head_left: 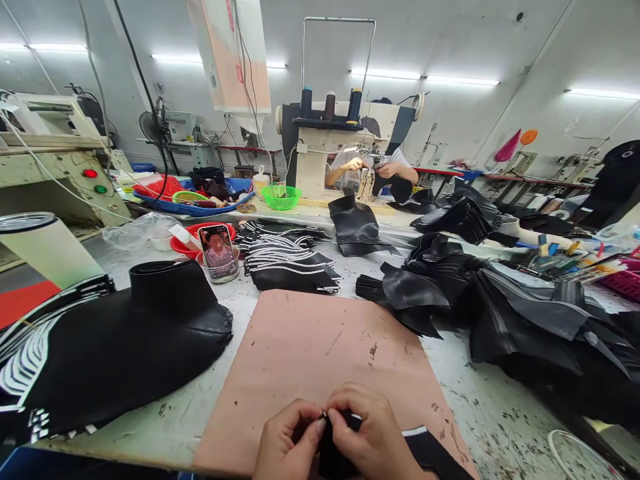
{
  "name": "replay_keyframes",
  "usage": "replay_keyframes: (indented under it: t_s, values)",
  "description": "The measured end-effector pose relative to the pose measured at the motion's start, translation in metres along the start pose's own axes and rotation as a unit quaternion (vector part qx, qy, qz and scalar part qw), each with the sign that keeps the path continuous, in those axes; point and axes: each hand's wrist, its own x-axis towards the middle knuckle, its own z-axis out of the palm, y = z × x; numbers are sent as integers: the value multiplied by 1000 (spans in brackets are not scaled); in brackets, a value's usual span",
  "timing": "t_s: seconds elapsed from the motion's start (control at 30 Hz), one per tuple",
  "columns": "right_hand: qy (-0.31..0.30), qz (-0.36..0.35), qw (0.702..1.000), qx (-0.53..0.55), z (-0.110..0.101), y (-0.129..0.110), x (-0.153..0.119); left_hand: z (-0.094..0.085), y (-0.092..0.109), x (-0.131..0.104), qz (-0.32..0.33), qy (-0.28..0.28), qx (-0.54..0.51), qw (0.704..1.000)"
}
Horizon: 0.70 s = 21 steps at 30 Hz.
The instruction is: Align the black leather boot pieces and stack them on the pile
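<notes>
Both of my hands meet at the bottom centre, over the pinkish-brown mat (320, 353). My left hand (291, 440) pinches the top edge of a black leather piece (334, 453) between thumb and forefinger. Right beside it, my right hand (367, 430) pinches the same edge, and the fingertips of both hands nearly touch. The piece hangs below the fingertips, partly hidden by my right hand. A black strip with a white edge (435, 453) shows beyond my right wrist, on the mat.
Stacked black leather pieces lie left (120, 340), behind the mat (290, 260) and right (540, 320). A phone (218, 247) leans in a clear cup by a red basket. Farther back are a green basket (281, 197), a sewing machine (313, 160) and another person's hands (355, 165).
</notes>
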Motion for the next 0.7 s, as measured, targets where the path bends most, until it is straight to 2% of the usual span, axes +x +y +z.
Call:
replay_keyframes:
  t_s: [0.1, 0.17, 0.23, 0.3, 0.4, 0.43, 0.47, 0.53, 0.6, 0.63, 0.7]
  values:
    - [-9, 7, 1000, 18, 0, 1, -1, 2, -1, 2, -20, 11, -23, 999]
    - [10, -15, 1000, -11, 3, 3, -1, 3, 0, 3, -31, 13, -34, 999]
    - [34, 0, 999, -9, 6, 7, -2, 4, 1, 4, -46, 9, -44, 998]
    - [59, 70, 993, 71, 5, 13, -3, 5, 0, 5, -64, 7, -49, 997]
    - [95, 181, 944, 258, -9, 23, -8, 4, -3, 7, -78, 20, -45, 996]
    - [106, 200, 931, 287, -17, 27, -11, 3, -5, 8, -79, 27, -40, 996]
    - [114, 208, 930, 280, -27, 32, -14, 2, -7, 9, -79, 33, -34, 996]
    - [114, 190, 963, 154, -48, 41, -22, 0, -10, 11, -77, 46, -20, 996]
    - [91, 142, 984, -58, -70, 51, -30, -2, -11, 13, -72, 56, -6, 996]
    - [71, 116, 978, -160, -80, 56, -34, -3, -10, 14, -69, 59, 1, 996]
    - [41, 91, 941, -322, -99, 68, -44, -8, -8, 16, -65, 62, 12, 996]
